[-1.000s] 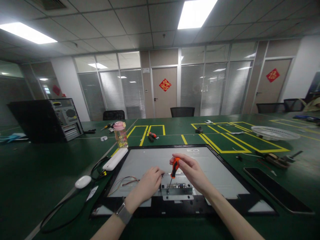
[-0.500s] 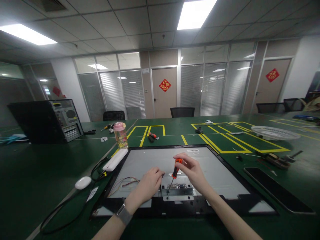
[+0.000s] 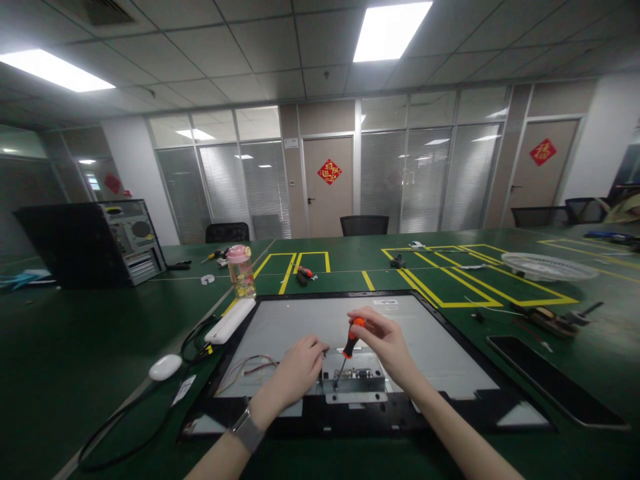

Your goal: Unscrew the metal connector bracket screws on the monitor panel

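Here we are over the display panel (image 3: 435,350), lying flat on the green table (image 3: 400,460) with its grey back upward, and the metal bracket (image 3: 357,397) sits near its close edge. My right hand (image 3: 387,340) has the orange-and-black screwdriver (image 3: 353,338), fingers closed around the handle. The shaft slants down to the left end of the bracket, tip right down at it; whether it's seated in a screw head is too small to tell.

Over to my left hand (image 3: 299,363): it's at the bracket's left side, fingers curled close by the top corner. Gripping or merely bracing? I can't tell, the fingertips are hidden. The hands are apart from each other, the driver standing between them.

Now, technique! That handle leans, and I'd judge a straighter shaft bites better and spares the slot. Steady pressure along the shaft, small finger turns, left hand firm so the bracket doesn't creep. The circuit board (image 3: 365,374) with its connectors is just beside the shaft, so a slip could scrape it. And the thin wires (image 3: 250,363) off to the left? Best kept out from under my wrist.
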Demonstrator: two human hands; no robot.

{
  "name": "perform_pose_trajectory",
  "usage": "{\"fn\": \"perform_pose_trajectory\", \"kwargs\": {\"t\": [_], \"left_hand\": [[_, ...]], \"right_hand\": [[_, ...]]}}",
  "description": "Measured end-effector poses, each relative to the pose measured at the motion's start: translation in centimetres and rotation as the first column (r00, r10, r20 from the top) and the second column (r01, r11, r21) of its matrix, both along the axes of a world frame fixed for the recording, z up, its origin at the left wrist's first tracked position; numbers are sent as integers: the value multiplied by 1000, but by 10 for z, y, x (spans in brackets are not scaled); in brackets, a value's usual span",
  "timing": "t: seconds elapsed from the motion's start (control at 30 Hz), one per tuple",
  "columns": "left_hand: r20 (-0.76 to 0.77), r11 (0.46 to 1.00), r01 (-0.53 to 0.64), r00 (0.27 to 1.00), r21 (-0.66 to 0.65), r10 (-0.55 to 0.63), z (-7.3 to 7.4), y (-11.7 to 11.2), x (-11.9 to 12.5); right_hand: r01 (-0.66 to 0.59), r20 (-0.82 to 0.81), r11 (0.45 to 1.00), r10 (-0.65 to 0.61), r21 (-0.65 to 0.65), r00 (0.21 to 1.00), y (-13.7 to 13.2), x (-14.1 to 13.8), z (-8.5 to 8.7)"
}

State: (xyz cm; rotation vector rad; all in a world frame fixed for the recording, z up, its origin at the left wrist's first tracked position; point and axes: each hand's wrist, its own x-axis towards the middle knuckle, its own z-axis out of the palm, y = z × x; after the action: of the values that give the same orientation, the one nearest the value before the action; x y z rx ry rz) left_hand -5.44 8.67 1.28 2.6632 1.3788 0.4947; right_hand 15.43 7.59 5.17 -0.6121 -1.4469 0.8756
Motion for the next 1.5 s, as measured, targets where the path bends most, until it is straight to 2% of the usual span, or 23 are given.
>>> {"fn": "perform_pose_trajectory", "kwargs": {"t": [0.17,0.37,0.53,0.6,0.77,0.97,1.07,1.27,1.5], "left_hand": [[5,1000,1,1000,14,-1,-1,0,0],[-12,1000,-10,1000,14,10,-1,1,1],[4,1000,-3,1000,9,3,0,0,1],[7,1000,-6,1000,12,6,1,-1,1],[6,1000,0,1000,18,0,1,-2,1],[20,999,-1,1000,37,0,-3,1,1],[13,1000,1,1000,29,-1,-4,2,0],[12,1000,0,1000,26,0,-3,1,0],[1,1000,-3,1000,27,3,-2,1,1]], "right_hand": [[73,61,994,-79,82,995,-3,-1,3],[-60,74,998,60,2,995,-10,-1,10],[-43,10,999,43,-21,999,-7,-2,7],[-81,-39,996,80,-45,996,-6,-3,4],[-293,-145,952,279,-87,949,-5,-5,1],[-363,-212,922,331,-135,920,-6,-4,3],[-355,-196,928,329,-113,924,-3,-2,3],[-273,-219,955,243,-118,945,3,-3,-2],[-262,-220,955,228,-138,948,-1,-4,-2]]}}
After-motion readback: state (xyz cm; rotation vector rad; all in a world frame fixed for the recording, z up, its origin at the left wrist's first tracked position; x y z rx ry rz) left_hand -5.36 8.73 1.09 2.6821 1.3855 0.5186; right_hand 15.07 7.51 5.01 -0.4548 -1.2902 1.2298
